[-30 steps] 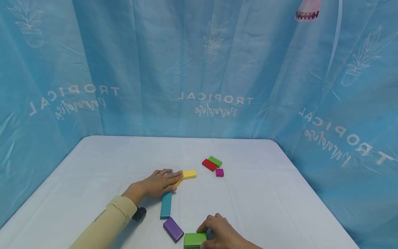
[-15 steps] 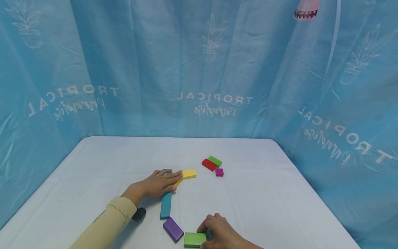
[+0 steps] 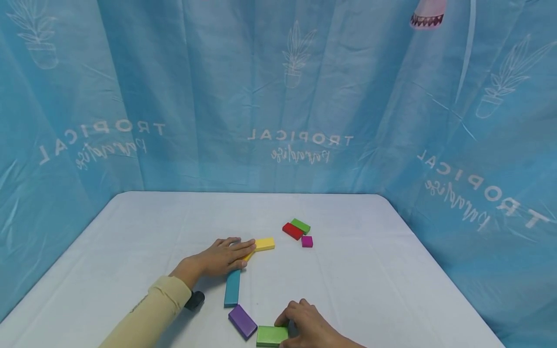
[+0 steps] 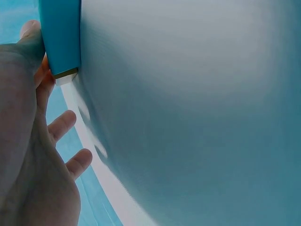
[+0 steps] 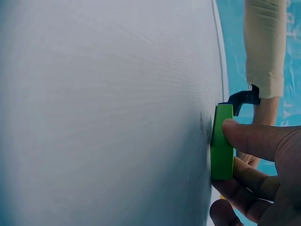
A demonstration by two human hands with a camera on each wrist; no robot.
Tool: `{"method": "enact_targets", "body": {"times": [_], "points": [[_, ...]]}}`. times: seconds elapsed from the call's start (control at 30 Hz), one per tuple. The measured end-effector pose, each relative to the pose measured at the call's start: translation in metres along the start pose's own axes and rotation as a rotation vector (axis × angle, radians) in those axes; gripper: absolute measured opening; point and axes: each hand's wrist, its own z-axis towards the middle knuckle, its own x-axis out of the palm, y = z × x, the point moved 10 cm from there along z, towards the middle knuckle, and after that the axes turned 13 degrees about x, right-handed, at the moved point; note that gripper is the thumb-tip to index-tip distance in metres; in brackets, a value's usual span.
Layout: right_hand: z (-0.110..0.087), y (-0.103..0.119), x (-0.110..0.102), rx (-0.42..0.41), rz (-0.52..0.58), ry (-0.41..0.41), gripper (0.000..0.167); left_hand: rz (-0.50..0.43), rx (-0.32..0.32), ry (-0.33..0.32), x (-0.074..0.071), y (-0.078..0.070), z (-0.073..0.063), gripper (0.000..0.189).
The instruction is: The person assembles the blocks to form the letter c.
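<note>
The right hand (image 3: 306,325) holds the green block (image 3: 271,336) between its thumb and fingers, and this block is lying at the near part of the white tabletop (image 3: 370,275). The left hand (image 3: 222,257) does not clench anything; its fingers are stretched out and rest on the row of blocks, over the far end of the teal block (image 3: 232,288) and over the slanted yellow block (image 3: 249,256), which is partly covered. The other yellow block (image 3: 265,244) continues to the right, just beside the fingertips. Between the teal block and the green block lies the purple block (image 3: 242,321), placed diagonally, with its corners very near to both. Farther away, the red block (image 3: 293,231) lies against the small green block (image 3: 300,225), and the magenta cube (image 3: 307,241) is just beside them. Behind the tabletop hangs a blue curtain (image 3: 217,72) with white printed letters.
</note>
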Motion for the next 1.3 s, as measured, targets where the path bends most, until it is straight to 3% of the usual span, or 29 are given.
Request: {"method": "enact_targets", "body": {"times": [0.27, 0.5, 1.07, 1.3], "points": [[-0.0015, 0.0025, -0.0001, -0.033, -0.035, -0.024, 0.028, -0.013, 0.024, -0.015, -0.002, -0.0024, -0.0007, 0.056], [-0.0023, 0.0007, 0.001, 0.013, 0.014, 0.007, 0.027, 0.0, 0.048, -0.024, -0.0018, -0.0025, -0.0011, 0.058], [-0.0056, 0.0, -0.0007, 0.004, 0.043, 0.015, 0.028, -0.004, 0.045, -0.026, -0.0013, -0.0023, -0.0001, 0.055], [-0.0066, -0.0006, -0.0041, 0.051, 0.093, 0.027, 0.027, -0.002, 0.028, -0.021, -0.0001, 0.0001, 0.0006, 0.056]]}}
